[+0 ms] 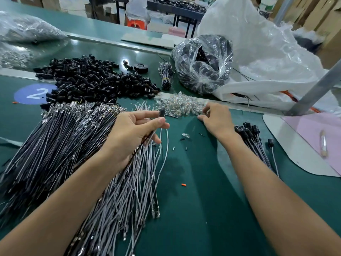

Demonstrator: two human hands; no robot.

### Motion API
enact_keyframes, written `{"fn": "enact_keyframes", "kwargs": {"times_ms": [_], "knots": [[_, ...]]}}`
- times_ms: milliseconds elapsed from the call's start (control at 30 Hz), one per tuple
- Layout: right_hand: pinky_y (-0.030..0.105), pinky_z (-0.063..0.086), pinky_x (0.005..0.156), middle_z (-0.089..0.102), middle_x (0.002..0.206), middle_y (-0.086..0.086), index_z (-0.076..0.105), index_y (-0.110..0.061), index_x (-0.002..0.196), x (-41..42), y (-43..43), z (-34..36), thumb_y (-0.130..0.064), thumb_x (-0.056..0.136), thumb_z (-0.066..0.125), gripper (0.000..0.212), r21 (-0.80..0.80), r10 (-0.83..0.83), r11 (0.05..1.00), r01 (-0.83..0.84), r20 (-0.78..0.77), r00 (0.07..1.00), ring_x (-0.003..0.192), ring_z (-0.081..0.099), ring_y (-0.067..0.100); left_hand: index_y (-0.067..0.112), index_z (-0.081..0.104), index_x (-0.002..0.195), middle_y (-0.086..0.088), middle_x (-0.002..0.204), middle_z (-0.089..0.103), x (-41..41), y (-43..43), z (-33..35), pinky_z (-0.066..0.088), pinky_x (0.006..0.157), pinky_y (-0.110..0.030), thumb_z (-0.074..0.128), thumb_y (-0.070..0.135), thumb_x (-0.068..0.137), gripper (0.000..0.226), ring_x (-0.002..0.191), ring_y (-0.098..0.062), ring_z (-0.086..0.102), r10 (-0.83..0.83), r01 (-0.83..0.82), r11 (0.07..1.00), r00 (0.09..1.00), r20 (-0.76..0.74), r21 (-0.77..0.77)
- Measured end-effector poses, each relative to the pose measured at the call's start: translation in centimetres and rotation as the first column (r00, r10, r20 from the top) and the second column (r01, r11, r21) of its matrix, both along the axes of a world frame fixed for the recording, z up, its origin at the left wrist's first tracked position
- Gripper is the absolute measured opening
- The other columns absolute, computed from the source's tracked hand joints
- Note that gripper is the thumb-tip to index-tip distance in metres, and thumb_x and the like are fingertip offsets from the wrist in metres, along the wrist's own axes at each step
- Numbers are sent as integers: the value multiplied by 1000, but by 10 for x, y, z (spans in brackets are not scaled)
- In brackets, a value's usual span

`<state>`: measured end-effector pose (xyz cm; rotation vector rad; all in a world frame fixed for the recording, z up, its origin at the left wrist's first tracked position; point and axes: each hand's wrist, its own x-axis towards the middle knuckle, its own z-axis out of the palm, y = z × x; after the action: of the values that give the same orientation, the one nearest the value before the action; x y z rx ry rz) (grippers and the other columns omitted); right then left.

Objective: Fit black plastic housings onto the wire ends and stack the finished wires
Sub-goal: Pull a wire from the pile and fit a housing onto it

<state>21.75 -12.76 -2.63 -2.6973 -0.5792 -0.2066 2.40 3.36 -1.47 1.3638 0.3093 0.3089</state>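
A green table (193,200) fills the view, with a big white bag (258,52) slumped on its far right. A broad pile of loose wires (60,141) fans across the left, running under the left forearm toward the near edge. Behind it lies a heap of black housings (88,80), and to the right of that a clear bag (203,65) of dark parts. A patch of small clear pieces (180,105) sits just beyond the hands. The finished wires (252,139), black caps on their far ends, are stacked beside the right wrist. The hands are apart. The left hand (136,130) is raised over the wire pile, its fingers curled round a wire and its thumb and forefinger pinching one housing (162,112). The right hand (215,119) has its fingertips at the edge of the clear pieces; I cannot tell whether it holds one.
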Motion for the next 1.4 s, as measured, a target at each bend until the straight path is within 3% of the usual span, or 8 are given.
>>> {"fn": "enact_keyframes", "kwargs": {"times_ms": [233,500,567,633,700,767,1067,1400], "knots": [[44,53,76,64,91,19,64,2,88,-2,3,11,-9,85,60,13,-216,125,970,-112,49,991,88,59,36,10,68,106,-6,87,77,0,-3,-4,44,48,-19,74,30,69,42,43,-11,57,-55,56,995,998,-22,82],[35,48,61,60,83,13,67,0,91,-8,7,27,-2,83,57,13,-462,293,862,-207,120,949,72,57,32,10,70,104,-7,86,77,-1,-7,-4,41,44,-15,72,31,70,40,44,-12,57,-102,102,987,995,-12,122],[40,55,69,68,84,16,69,1,89,-12,4,30,-1,81,59,13,-269,293,928,-258,98,951,74,64,32,11,71,103,-6,87,77,-2,-8,-4,40,45,-15,72,33,70,39,46,-12,57,-108,108,986,994,-13,129],[39,57,76,72,80,13,73,-3,86,-28,-1,33,-1,78,65,11,133,304,944,-303,15,953,75,69,28,10,71,103,-6,87,77,-1,-7,-4,40,45,-15,72,33,71,40,46,-12,57,-102,103,987,995,-12,124],[34,59,75,74,78,11,72,-6,85,-53,-6,35,4,79,68,13,522,417,798,-302,-115,902,74,72,25,9,71,103,-6,86,77,0,-8,-5,41,46,-13,72,32,72,38,47,-12,57,-98,98,986,995,-11,131],[28,58,72,75,80,8,70,-8,86,-74,-9,34,10,82,67,19,711,559,637,-297,-161,813,74,73,20,10,71,101,-4,84,77,1,-8,-6,42,47,-12,73,26,77,29,47,-11,58,-93,93,980,996,-9,175],[25,57,72,73,79,3,72,-18,86,-93,-10,27,11,84,66,30,697,591,627,-348,-134,796,71,70,15,15,74,95,-6,77,76,0,-10,-9,42,52,-10,76,8,79,17,48,-8,58,-95,81,951,995,33,297],[23,57,65,74,77,8,70,-6,89,-98,-9,23,9,85,67,15,720,592,613,-326,-144,793,67,72,17,20,75,91,-4,75,76,-1,-10,-7,46,52,-13,77,7,77,20,53,-9,62,-80,49,935,994,73,351]]}}
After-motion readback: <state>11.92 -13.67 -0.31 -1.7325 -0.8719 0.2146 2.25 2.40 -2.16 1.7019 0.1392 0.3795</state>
